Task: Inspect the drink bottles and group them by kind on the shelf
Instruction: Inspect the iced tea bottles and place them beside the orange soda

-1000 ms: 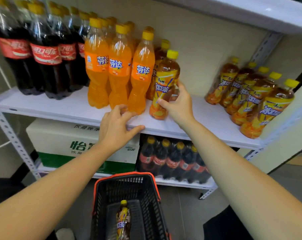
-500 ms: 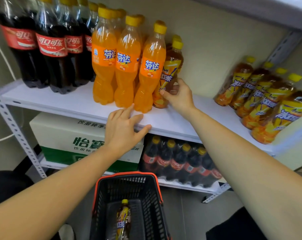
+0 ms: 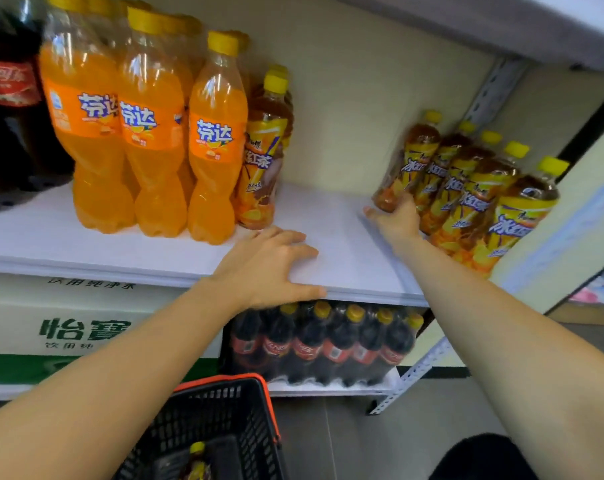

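Note:
Several iced tea bottles with yellow caps lean in a row at the right end of the white shelf. My right hand is at the base of the row's farthest bottle, with its fingers curled round the base. Two more iced tea bottles stand one behind the other right of the orange soda bottles. Dark cola bottles stand at the far left. My left hand rests flat on the shelf's front edge and holds nothing.
A black basket with an orange rim sits below me, with one iced tea bottle inside. The lower shelf carries a wrapped cola pack and a white-and-green carton. A metal shelf post rises at the right.
My right hand let go of the iced tea bottle beside the orange sodas and moved right to the leaning row. The left hand stayed on the shelf edge.

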### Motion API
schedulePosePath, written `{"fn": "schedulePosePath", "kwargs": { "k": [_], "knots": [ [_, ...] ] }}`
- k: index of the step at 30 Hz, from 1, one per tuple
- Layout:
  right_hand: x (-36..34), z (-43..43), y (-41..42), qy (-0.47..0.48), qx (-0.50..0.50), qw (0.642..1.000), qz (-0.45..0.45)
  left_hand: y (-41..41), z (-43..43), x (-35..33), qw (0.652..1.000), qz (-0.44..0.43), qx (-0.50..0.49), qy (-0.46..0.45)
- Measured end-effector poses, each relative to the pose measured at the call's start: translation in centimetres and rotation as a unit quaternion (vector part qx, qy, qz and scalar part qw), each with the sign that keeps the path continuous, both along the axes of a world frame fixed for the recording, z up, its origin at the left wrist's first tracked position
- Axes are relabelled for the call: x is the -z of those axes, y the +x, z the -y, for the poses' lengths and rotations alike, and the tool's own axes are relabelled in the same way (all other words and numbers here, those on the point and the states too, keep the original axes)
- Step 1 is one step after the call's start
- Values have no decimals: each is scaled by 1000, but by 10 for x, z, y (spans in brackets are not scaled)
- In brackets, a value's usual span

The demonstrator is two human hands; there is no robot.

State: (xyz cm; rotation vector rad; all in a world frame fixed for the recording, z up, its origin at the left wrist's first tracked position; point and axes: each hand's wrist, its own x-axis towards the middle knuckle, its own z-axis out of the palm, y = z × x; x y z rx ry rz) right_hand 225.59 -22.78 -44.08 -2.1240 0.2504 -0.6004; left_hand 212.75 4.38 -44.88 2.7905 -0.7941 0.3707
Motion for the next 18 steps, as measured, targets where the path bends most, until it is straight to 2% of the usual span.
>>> {"fn": "schedulePosePath", "kwargs": {
  "k": [2,5,18],
  "knots": [
    [0,13,19,13,18,1000,15,12,3,1,999,9,14,31],
    [-3,24,45,10,19,999,38,19,2,3,1000,11,22,14],
    [-7,50,77,-20,100,995,7,19,3,4,999,-2,21,-37]
  ]
}}
